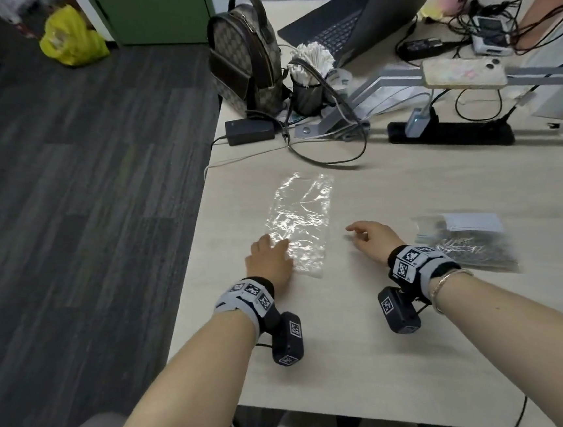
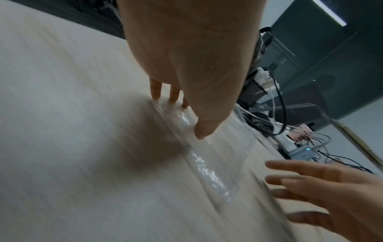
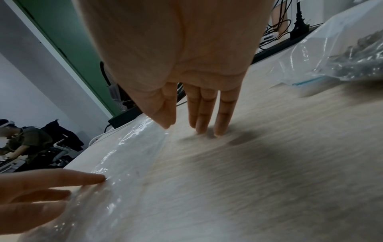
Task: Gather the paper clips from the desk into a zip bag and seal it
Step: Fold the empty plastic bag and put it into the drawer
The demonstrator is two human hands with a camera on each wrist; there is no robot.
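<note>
1. The head view shows an empty clear zip bag (image 1: 299, 223) lying flat at the frame's centre on the pale wood desk (image 1: 405, 355). The left hand (image 1: 268, 258) lies flat on the bag's near left edge, and the right hand (image 1: 372, 239) is beside the bag, apart from it.
2. The left wrist view adds that the left fingertips (image 2: 155, 93) are straight, slightly apart and touching the plastic. The right wrist view shows the right fingers (image 3: 205, 113) straight, close together and tips down on bare desk, holding nothing.
3. A second clear bag (image 1: 468, 241) of metal paper clips (image 1: 473, 247) lies at right, just past the right wrist.
4. Dark striped carpet (image 1: 78, 197) fills the left of the head view.
5. At upper centre stand a patterned backpack (image 1: 246, 56), a laptop (image 1: 358, 19), a black power strip (image 1: 450, 134) and tangled cables.
</note>
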